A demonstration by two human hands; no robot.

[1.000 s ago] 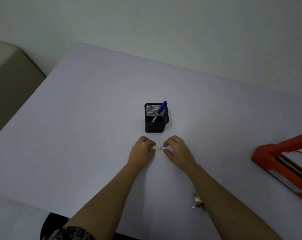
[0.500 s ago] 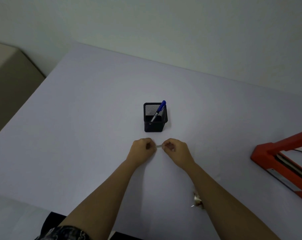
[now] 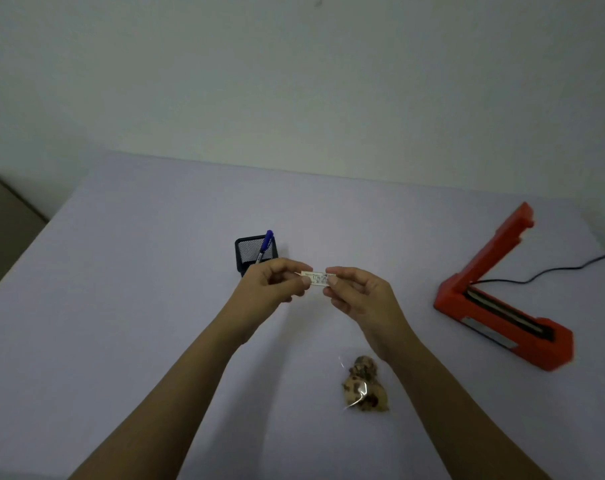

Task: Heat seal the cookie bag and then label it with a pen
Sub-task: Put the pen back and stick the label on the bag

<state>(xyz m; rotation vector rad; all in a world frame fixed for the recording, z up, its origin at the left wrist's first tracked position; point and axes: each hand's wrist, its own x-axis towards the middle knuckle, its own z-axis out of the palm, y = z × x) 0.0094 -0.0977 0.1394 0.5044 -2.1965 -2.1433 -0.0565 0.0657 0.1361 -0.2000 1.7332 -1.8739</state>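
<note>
I see two bare forearms, no sleeves, watch or rings; left hand at 11 o'clock, right hand at 1.

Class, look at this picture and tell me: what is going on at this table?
A person holds a small printed label between the left hand and right hand, above the table. The bagged cookie lies near the right forearm. The red heat sealer stands open at the right, and the blue pen sits in its black mesh holder.
</note>
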